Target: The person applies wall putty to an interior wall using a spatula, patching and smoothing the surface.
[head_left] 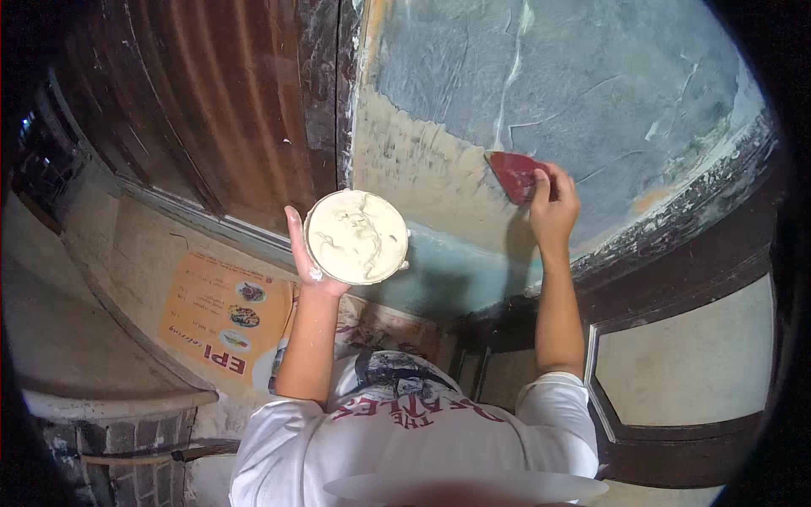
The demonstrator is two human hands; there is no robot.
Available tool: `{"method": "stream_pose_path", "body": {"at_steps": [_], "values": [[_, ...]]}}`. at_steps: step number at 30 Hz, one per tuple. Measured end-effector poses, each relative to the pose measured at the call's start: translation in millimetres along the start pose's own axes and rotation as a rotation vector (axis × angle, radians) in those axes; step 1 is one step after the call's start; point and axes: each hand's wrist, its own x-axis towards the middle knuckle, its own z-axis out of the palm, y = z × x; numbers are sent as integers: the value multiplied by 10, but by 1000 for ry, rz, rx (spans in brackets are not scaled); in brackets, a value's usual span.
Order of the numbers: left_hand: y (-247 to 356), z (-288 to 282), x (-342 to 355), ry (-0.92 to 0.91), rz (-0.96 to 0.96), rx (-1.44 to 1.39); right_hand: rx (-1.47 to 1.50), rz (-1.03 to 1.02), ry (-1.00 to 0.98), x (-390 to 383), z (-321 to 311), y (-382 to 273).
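My left hand (314, 264) supports a round tub (404, 264) from below and its left side, fingers wrapped against it. Thick cream-coloured putty (355, 237) fills the tub almost to the rim, its surface smeared and uneven. White smudges mark the base of my left thumb. In my right hand (555, 203) I grip a dark red, flat putty scraper (514, 175), its edge against the wall (473, 93). A beige, rough-edged layer (414, 160) covers the wall's lower left portion, next to grey-blue plaster above and a pale teal strip beneath.
Left of the wall stands a dark post (345, 93) beside a brown curtain-like surface (220, 93). An orange printed sheet (215, 313) lies at lower left, near a curved ledge (118, 401). Dark-framed pale panels (684, 359) stand at right.
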Motion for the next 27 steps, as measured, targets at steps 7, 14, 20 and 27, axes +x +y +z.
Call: {"method": "stream_pose_path", "body": {"at_steps": [7, 14, 20, 27], "values": [[-53, -6, 39, -4, -16, -15, -115, -9, -124, -112, 118, 42], [-59, 67, 27, -30, -18, -40, 196, 109, -7, 47, -37, -14], [-52, 170, 29, -65, -51, -102, 245, -539, -375, -5, -240, -641], [48, 284, 42, -179, -50, -74, 152, -779, -512, -13, -343, -1053]]}}
